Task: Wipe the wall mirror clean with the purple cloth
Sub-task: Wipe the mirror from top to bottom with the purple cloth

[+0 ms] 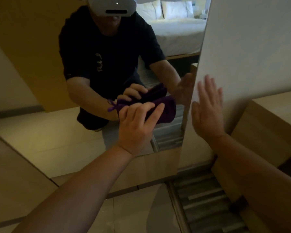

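The left hand [138, 125] holds the purple cloth [165, 108] under its fingers and presses it flat on the wall mirror [45, 142], low and near the right edge. The right hand [208, 111] is spread wide and holds nothing; it leans on the white wall [252, 47] beside the glass. The wiping step seems in progress; next, the cloth probably must slide over the untouched glass, with even pressure.
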